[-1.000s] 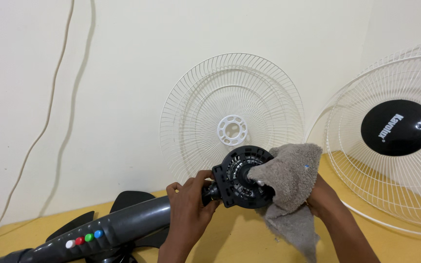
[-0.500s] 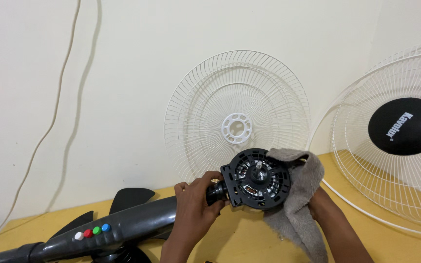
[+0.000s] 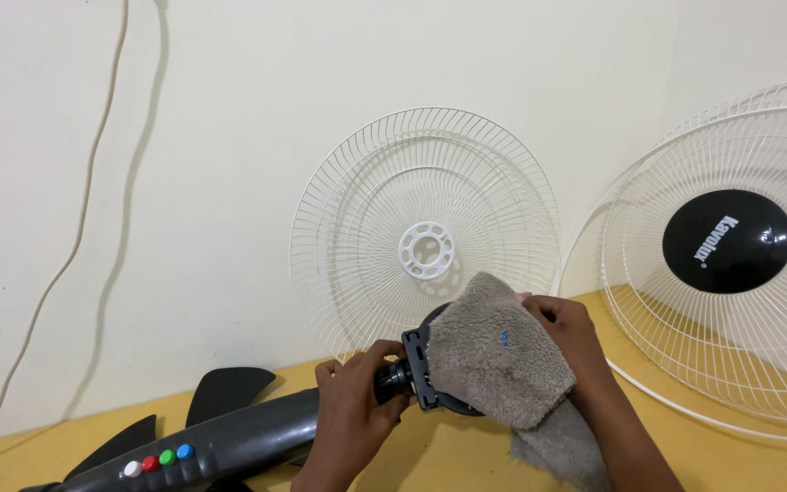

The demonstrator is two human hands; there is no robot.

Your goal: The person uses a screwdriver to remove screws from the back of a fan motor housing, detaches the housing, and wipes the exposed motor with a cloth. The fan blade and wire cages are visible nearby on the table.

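I'm mid-wipe: my left hand (image 3: 350, 407) clamps the fan's neck (image 3: 392, 383) while my right hand (image 3: 565, 339) presses the grey cloth (image 3: 495, 364) over the motor head (image 3: 423, 369), which next needs its rim rubbed.

Only the person's two hands and forearms show, entering from the bottom edge of the head view. The left hand (image 3: 350, 401) is bare: no glove, ring or watch appears on it, and its knuckles and a thumbnail are plain to see. The right hand (image 3: 565, 335) is likewise bare, with short nails. Both forearms are uncovered as far as the frame shows them; no sleeve cuff comes into view.
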